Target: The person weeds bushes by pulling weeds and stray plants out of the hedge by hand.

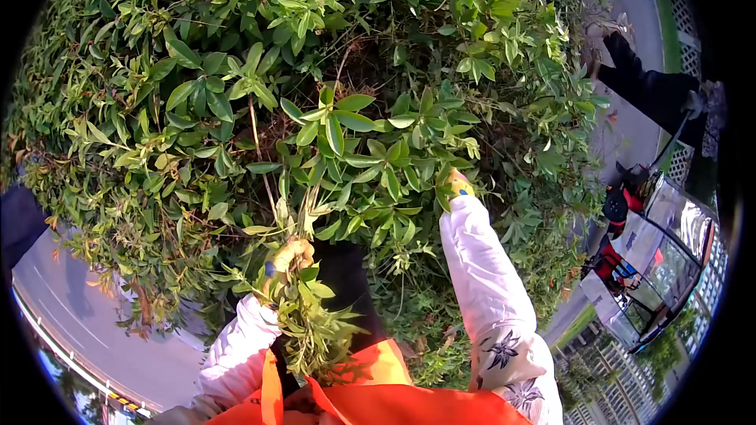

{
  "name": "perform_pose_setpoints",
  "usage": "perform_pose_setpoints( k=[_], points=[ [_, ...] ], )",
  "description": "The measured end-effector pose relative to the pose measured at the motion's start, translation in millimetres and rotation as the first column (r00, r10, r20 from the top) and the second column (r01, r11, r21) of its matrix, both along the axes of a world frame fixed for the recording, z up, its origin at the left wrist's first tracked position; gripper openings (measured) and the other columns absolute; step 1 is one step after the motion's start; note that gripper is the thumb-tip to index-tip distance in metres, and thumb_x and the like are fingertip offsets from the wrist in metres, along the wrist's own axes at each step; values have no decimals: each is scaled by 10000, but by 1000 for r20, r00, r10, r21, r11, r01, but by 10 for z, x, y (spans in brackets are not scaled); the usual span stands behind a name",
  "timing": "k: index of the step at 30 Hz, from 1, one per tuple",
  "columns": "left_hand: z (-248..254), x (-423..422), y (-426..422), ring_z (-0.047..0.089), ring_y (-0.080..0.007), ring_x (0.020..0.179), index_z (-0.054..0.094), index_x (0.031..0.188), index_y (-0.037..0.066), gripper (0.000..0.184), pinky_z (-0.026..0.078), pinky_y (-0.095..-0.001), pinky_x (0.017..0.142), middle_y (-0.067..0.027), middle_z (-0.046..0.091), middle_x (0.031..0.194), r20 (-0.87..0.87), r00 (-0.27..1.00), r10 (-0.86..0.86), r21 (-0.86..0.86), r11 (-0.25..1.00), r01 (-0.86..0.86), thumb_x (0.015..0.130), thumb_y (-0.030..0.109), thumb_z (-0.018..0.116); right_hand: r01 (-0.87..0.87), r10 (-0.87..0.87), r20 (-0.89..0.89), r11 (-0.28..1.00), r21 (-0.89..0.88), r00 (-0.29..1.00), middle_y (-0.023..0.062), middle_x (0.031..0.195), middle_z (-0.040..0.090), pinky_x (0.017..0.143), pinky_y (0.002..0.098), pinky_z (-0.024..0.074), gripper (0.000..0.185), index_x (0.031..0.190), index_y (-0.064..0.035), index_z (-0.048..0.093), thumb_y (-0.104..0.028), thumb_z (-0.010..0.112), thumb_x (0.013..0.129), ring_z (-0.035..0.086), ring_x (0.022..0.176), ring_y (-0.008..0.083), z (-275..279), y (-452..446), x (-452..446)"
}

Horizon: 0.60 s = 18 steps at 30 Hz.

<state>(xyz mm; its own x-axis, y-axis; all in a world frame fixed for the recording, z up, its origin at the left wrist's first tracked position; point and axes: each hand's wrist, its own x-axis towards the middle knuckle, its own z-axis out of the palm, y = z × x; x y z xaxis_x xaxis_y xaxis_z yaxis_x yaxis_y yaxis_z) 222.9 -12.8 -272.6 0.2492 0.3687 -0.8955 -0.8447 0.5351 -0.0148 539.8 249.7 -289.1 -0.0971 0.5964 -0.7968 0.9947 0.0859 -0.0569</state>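
A dense leafy hedge [331, 130] fills the middle of the head view. My left hand [290, 258], in a pale yellowish glove with a blue patch, is closed round a bunch of leafy stems [319, 330]. The bunch hangs below the fist, in front of my dark trousers and orange vest. Pale stems also rise from the fist towards the hedge; whether they are still rooted I cannot tell. My right hand [458, 185], with yellow and blue showing on it, reaches into the foliage to the right. Leaves cover its fingers, so its grip is hidden.
A person in dark clothing [650, 83] stands on the right, holding a long handle. Near them is a vehicle with a clear windscreen [661, 252] and red parts. Paved road [87, 307] runs at lower left. A dark shape [22, 224] shows at the left edge.
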Motion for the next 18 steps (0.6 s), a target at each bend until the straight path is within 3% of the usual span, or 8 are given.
perform_pose_setpoints(
  k=[3, 5, 7, 9, 13, 15, 17, 18],
  points=[
    [53, -39, -11, 445, -54, 550, 563, 819, 91, 220, 362, -188, 497, 25, 514, 679, -20, 997, -68, -146, 987, 65, 878, 301, 595, 273, -272, -28, 949, 160, 962, 142, 991, 658, 738, 381, 486, 280, 1024, -43, 639, -242, 576, 838, 629, 865, 293, -16, -538, -62],
    [6, -100, -137, 451, -58, 558, 572, 824, 80, 214, 365, -195, 498, 24, 514, 668, -58, 998, 10, 4, 1000, -10, 865, 287, 608, 448, -404, -199, 845, 291, 893, 148, 978, 658, 727, 381, 485, 272, 1025, -37, 638, -225, 576, 838, 629, 846, 297, -553, -593, -54],
    [548, -332, 102, 469, -74, 579, 581, 837, 45, 190, 398, -206, 518, 12, 534, 689, -326, 924, -197, -49, 980, 192, 878, 229, 563, 521, -132, -600, 660, 541, 789, 154, 964, 659, 716, 381, 484, 265, 1025, -31, 638, -209, 577, 839, 629, 827, 302, -1822, -655, 335],
    [486, -452, -225, 463, -71, 577, 579, 818, 43, 196, 407, -208, 514, 11, 534, 690, -302, 941, -152, 98, 977, 190, 883, 226, 550, 671, -587, -372, 726, 152, 719, 197, 900, 654, 708, 361, 480, 240, 980, 47, 633, -141, 541, 861, 631, 780, 283, 0, -597, -1067],
    [754, -586, -319, 473, -70, 605, 629, 980, 7, 252, 420, -203, 533, 22, 539, 710, -359, 911, -205, 1, 976, 220, 909, 237, 554, 510, -337, -567, 842, 176, 752, 233, 997, 635, 801, 345, 500, 289, 1144, 32, 547, -135, 514, 909, 636, 947, 339, 1322, -1615, -2018],
    [845, -684, -301, 501, -75, 626, 617, 1108, 6, 325, 443, -204, 582, 22, 547, 739, -313, 938, -147, 86, 979, 183, 913, 260, 569, 241, -117, -542, 957, 162, 832, 227, 816, 640, 572, 397, 503, 286, 1134, 20, 555, -97, 537, 873, 645, 683, 371, 1699, -2089, -2408],
    [1010, -927, -297, 516, -82, 671, 621, 966, 33, 270, 426, -227, 594, 10, 560, 778, -249, 964, -93, 231, 961, 153, 872, 286, 628, -88, 165, -715, 986, 143, 680, 153, 644, 603, 473, 372, 461, 432, 1233, -5, 488, -37, 570, 810, 595, 512, 310, 1842, -2567, -2674],
    [1133, -1095, -271, 533, -91, 719, 623, 963, 33, 272, 429, -231, 632, -8, 581, 830, -263, 952, -155, 256, 941, 224, 862, 285, 641, -155, 205, -616, 979, 134, 761, 172, 721, 616, 463, 358, 454, 480, 1247, 50, 445, -18, 585, 792, 584, 492, 274, 2112, -2711, -2945]
  ],
)
